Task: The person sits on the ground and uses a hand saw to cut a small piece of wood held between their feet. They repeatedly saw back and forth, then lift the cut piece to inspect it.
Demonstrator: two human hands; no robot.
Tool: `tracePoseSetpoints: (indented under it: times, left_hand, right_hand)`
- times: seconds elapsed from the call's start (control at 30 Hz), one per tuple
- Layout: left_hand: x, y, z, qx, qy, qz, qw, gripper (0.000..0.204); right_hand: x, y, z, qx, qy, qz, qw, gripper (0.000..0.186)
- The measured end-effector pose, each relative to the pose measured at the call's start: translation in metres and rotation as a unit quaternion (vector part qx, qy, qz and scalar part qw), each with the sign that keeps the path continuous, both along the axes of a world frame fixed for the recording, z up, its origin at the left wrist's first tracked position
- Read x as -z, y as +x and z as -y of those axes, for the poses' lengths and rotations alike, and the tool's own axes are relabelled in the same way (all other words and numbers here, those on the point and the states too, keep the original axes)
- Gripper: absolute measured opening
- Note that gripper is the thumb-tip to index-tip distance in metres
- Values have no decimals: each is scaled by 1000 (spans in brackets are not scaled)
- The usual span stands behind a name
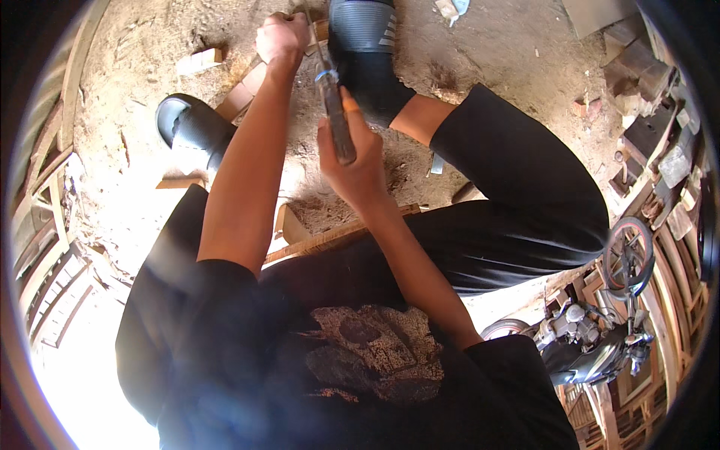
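My right hand (pixel 358 161) is wrapped round the dark, worn handle of a thin-bladed hand tool (pixel 339 124). A blue band circles the handle where the blade starts. The narrow blade, seen nearly edge-on, runs up beside my left hand (pixel 283 37). That hand is closed low over the ground at the top of the view; what its fingers grip is hidden. A small wooden piece (pixel 321 31) shows between it and my right sandal (pixel 362 30). Under my left wrist, a wooden block (pixel 241 91) lies on the dirt.
My left sandal (pixel 189 120) rests at the left. Wood offcuts (pixel 199 61) are scattered over the dirt floor (pixel 517 52). A wooden plank (pixel 322 238) lies by my lap. Stacked scrap wood (pixel 637 75) lines the right side, with a motorcycle (pixel 592 337) at lower right.
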State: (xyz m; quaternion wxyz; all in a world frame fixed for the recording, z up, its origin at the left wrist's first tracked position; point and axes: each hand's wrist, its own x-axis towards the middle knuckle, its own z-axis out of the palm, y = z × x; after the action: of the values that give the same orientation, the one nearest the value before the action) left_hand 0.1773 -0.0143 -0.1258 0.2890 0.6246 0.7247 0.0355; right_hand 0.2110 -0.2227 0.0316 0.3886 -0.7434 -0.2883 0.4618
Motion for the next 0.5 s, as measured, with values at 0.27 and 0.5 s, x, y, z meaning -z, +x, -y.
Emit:
tracePoseSetpoints:
  times: [0.27, 0.5]
  left_hand:
    - [10, 9, 1, 20, 7, -28, 999, 43]
    - [6, 1, -1, -6, 22, 28, 999, 43]
  right_hand:
    - [19, -8, 24, 0, 102, 148, 984, 42]
    - [2, -12, 56, -39, 89, 144, 985, 45]
